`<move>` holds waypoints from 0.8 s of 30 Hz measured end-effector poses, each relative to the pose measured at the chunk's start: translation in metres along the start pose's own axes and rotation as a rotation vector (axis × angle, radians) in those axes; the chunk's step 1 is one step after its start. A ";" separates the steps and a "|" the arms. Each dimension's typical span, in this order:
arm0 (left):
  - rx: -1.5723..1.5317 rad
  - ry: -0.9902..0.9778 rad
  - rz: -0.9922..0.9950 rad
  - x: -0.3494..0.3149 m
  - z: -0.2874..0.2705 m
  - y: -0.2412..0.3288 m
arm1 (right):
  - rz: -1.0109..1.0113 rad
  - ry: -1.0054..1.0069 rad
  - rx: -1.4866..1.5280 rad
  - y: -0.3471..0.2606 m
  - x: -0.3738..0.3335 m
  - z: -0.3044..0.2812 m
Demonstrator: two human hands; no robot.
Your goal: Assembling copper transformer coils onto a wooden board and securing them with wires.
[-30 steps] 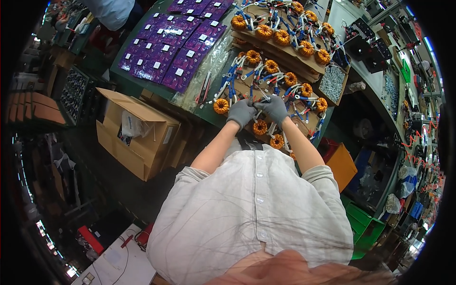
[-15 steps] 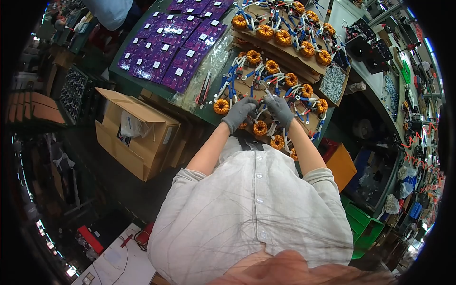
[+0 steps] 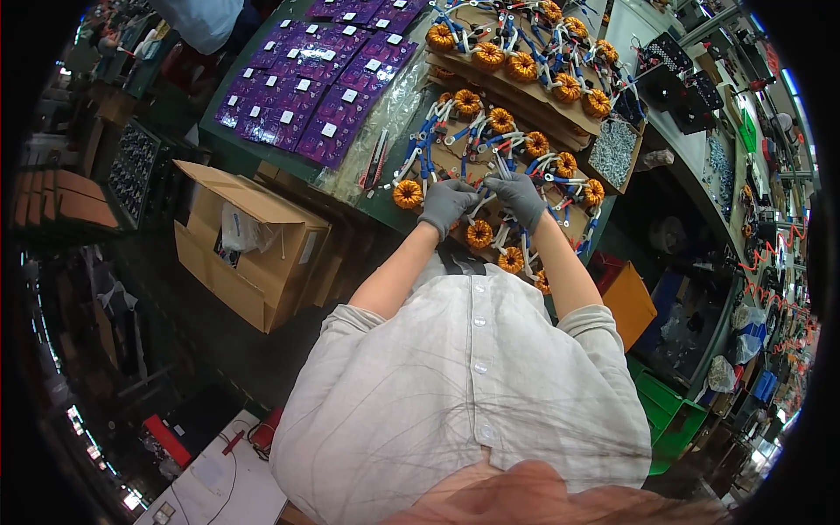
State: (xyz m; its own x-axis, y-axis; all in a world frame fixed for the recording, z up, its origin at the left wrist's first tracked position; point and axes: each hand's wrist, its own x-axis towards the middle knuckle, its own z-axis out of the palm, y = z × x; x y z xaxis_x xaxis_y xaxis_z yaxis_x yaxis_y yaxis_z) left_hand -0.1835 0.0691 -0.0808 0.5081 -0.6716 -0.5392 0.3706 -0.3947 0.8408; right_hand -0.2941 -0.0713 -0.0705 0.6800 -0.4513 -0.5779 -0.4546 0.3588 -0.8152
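Observation:
My left hand (image 3: 449,204), in a grey glove, has its fingers closed at the near row of copper-wound ring coils (image 3: 479,234) with white, blue and red cable leads. What it pinches is too small to make out. Close beside it, my right hand (image 3: 519,198), also gloved in grey, is closed with fingertips pointing toward the left. A slender pale grey piece (image 3: 501,164) sticks up from its fingers; its kind is unclear. Another ring coil (image 3: 408,194) lies left of my left hand. More coils lie on brown cardboard (image 3: 448,164) beyond both hands.
Purple circuit boards (image 3: 324,127) cover the table's far left, with a red-and-black cutter knife (image 3: 376,160) near them. A second cardboard layer (image 3: 525,94) bears more coils. A tray of small metal fasteners (image 3: 613,150) stands at right. An opened carton (image 3: 232,262) is at my left.
My left hand has shifted slightly right and my right hand slightly nearer to me. The slender pale piece has swung more upright. The coils around them stay in place.

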 end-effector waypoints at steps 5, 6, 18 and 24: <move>0.227 0.026 0.123 0.007 0.005 -0.005 | -0.255 -0.048 -0.186 0.007 0.007 0.005; 0.392 0.100 0.234 0.002 0.008 -0.004 | -0.250 0.003 -0.276 0.005 0.006 0.006; 1.026 0.069 0.425 -0.002 -0.002 0.005 | -0.185 0.059 -0.174 -0.004 0.002 0.002; 1.380 0.375 0.436 -0.006 -0.016 -0.002 | -0.276 -0.026 -0.293 -0.026 -0.011 0.003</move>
State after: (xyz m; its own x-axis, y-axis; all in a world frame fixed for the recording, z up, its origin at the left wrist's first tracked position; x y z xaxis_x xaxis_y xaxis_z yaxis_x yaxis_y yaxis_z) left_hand -0.1746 0.0843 -0.0799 0.6267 -0.7782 -0.0408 -0.7577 -0.6208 0.2015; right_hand -0.2881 -0.0735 -0.0427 0.8123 -0.4759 -0.3372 -0.3948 -0.0230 -0.9185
